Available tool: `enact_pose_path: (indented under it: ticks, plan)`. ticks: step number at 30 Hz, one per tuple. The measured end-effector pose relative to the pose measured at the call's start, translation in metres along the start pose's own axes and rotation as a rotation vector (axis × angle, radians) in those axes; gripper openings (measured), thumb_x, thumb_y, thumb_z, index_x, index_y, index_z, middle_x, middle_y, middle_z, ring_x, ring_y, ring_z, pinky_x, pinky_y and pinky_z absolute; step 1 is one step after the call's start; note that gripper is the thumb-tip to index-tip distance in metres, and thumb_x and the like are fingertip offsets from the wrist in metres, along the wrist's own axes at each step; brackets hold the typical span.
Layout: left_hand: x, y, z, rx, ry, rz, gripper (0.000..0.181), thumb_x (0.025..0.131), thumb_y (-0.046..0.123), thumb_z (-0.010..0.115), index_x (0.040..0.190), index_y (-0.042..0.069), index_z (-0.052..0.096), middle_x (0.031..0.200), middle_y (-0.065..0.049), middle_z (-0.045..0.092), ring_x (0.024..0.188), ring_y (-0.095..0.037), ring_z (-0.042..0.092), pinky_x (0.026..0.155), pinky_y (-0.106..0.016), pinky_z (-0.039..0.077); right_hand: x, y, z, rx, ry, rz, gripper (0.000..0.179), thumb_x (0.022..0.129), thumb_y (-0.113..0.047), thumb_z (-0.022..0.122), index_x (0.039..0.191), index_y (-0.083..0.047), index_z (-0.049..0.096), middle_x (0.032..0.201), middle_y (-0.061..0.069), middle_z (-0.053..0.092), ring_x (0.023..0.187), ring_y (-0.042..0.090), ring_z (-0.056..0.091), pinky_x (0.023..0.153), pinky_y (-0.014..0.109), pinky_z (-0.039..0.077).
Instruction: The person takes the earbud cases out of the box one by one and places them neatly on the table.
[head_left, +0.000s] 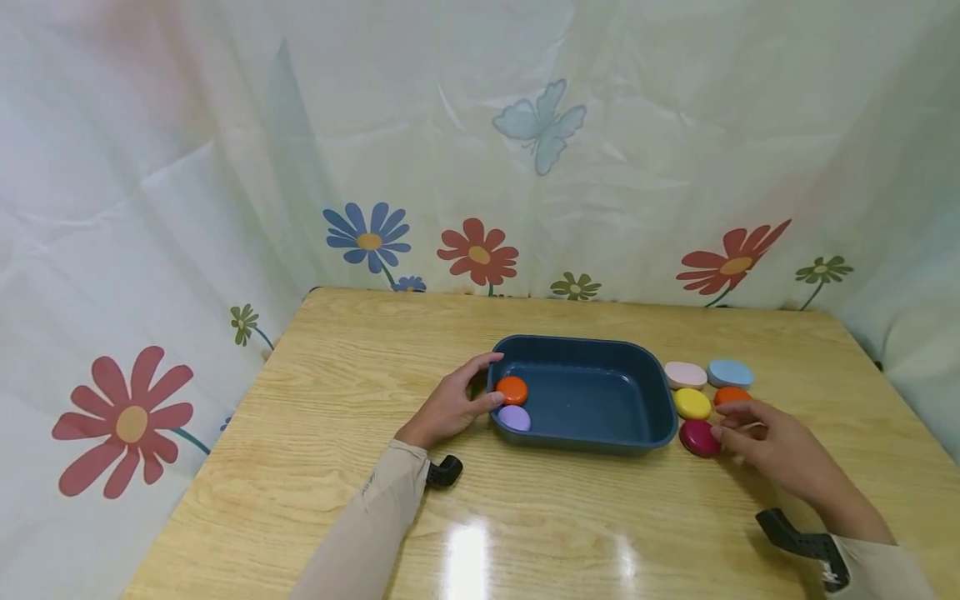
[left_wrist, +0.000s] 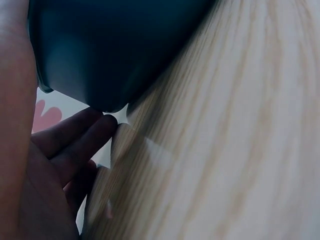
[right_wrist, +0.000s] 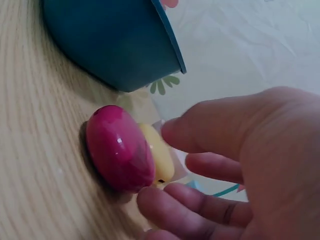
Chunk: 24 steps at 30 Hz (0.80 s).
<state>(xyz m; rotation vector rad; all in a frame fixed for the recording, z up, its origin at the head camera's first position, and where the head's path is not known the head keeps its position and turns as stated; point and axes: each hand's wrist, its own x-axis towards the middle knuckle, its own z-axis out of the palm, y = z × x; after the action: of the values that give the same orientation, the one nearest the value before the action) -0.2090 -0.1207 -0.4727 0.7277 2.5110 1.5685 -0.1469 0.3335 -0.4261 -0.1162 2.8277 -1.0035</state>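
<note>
Five glossy, rounded pieces lie on the tabletop [head_left: 360, 350] just right of a navy tub [head_left: 588, 400], whose long axis runs left to right across the head view. Nearest the right hand [head_left: 780, 450] is the crimson piece [head_left: 696, 437], an oval; seen from the right wrist, its long axis slants from upper left to lower right. It sits between the tub's near right corner and that hand, whose thumb and fingers are spread apart beside it; whether a fingertip touches, I cannot tell. The left hand [head_left: 453, 408] holds the tub's left end, thumb and forefinger at the rim, well apart from the crimson piece.

The yellow piece [head_left: 692, 405] lies just behind the crimson one. Behind that are a pink piece [head_left: 685, 375] and a pale blue piece [head_left: 731, 372], both lengthwise left to right. The right fingers partly cover an orange piece [head_left: 732, 394]. Inside the tub, at its left end, a round orange disc [head_left: 512, 390] rests just behind a lilac piece [head_left: 514, 418]. The tub's right wall stands close beside the yellow and crimson pieces.
</note>
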Motion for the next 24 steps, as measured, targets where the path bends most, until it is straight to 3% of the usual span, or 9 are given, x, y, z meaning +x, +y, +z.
enact_pose_path:
  ticks: [7, 13, 18, 21, 24]
  plan:
    - [0.002, 0.0, -0.002, -0.008, 0.014, 0.024, 0.058, 0.099, 0.033, 0.066, 0.151, 0.035, 0.042, 0.155, 0.007, 0.039, 0.141, -0.016, 0.037, 0.117, -0.042, 0.029, 0.004, -0.007, -0.005, 0.019, 0.054, -0.014, 0.056, 0.102, -0.04, 0.058, 0.131, 0.008, 0.052, 0.11, 0.02, 0.065, 0.088, 0.026, 0.064, 0.062, 0.03, 0.054]
    - [0.0, 0.002, 0.0, -0.015, 0.008, 0.001, 0.059, 0.099, 0.029, 0.066, 0.152, 0.034, 0.042, 0.155, 0.005, 0.04, 0.142, -0.017, 0.038, 0.117, -0.04, 0.029, 0.007, -0.016, -0.007, 0.094, 0.074, -0.088, 0.048, 0.104, -0.034, 0.057, 0.133, 0.003, 0.054, 0.116, 0.022, 0.064, 0.086, 0.011, 0.065, 0.064, 0.028, 0.056]
    - [0.001, 0.003, 0.002, -0.016, 0.004, -0.001, 0.06, 0.099, 0.023, 0.066, 0.154, 0.026, 0.041, 0.157, -0.003, 0.038, 0.143, -0.023, 0.037, 0.117, -0.043, 0.028, 0.012, -0.033, -0.005, 0.183, 0.078, -0.182, 0.041, 0.104, -0.029, 0.056, 0.131, 0.002, 0.057, 0.112, 0.017, 0.065, 0.085, 0.013, 0.067, 0.066, 0.03, 0.058]
    - [-0.003, 0.015, -0.001, -0.018, -0.007, -0.007, 0.06, 0.1, 0.027, 0.065, 0.154, 0.018, 0.041, 0.157, -0.007, 0.038, 0.143, -0.025, 0.036, 0.117, -0.045, 0.029, 0.017, -0.044, 0.0, 0.231, 0.06, -0.223, 0.039, 0.104, -0.027, 0.058, 0.131, 0.001, 0.058, 0.11, 0.014, 0.066, 0.086, 0.017, 0.068, 0.067, 0.03, 0.058]
    - [-0.004, 0.014, -0.001, -0.017, -0.01, -0.005, 0.059, 0.099, 0.032, 0.065, 0.153, 0.022, 0.042, 0.157, -0.003, 0.039, 0.143, -0.022, 0.037, 0.117, -0.043, 0.029, 0.022, -0.057, 0.006, 0.275, 0.02, -0.25, 0.039, 0.104, -0.026, 0.058, 0.132, 0.001, 0.057, 0.109, 0.017, 0.067, 0.087, 0.02, 0.068, 0.068, 0.032, 0.059]
